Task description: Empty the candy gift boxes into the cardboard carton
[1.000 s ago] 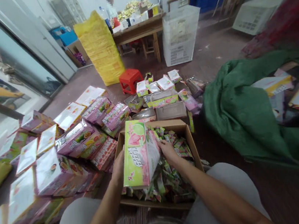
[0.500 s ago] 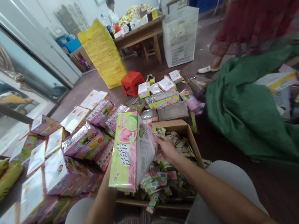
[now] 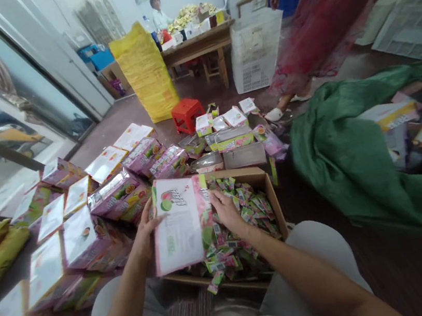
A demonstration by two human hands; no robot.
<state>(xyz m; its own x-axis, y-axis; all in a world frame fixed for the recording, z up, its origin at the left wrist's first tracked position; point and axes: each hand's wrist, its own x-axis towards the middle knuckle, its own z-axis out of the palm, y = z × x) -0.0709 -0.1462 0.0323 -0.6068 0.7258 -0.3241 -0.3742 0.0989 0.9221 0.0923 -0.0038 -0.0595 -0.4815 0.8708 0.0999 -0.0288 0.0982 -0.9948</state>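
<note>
A pink, white and green printed candy box [image 3: 180,230] is held up over the left part of an open cardboard carton [image 3: 278,206]. My left hand [image 3: 145,234] grips the box's left edge, thumb on the white face. At its upper right edge, my right hand [image 3: 226,209] is closed on the pink and green side, with some fingertips hidden. Below and to the right, a heap of small wrapped candy sticks [image 3: 255,206] fills the carton, which sits between my knees.
Stacked candy boxes [image 3: 84,238] line the left. Opened boxes [image 3: 244,156] lie beyond the carton, near a red stool [image 3: 188,115]. A green sack [image 3: 337,161] with boxes is on the right. A person in a red skirt [image 3: 315,33] walks behind it; another sits at the table [image 3: 199,44].
The candy box has turned so its white face shows instead of its green and pink printed side. My left hand has come into view. The person in red has moved left.
</note>
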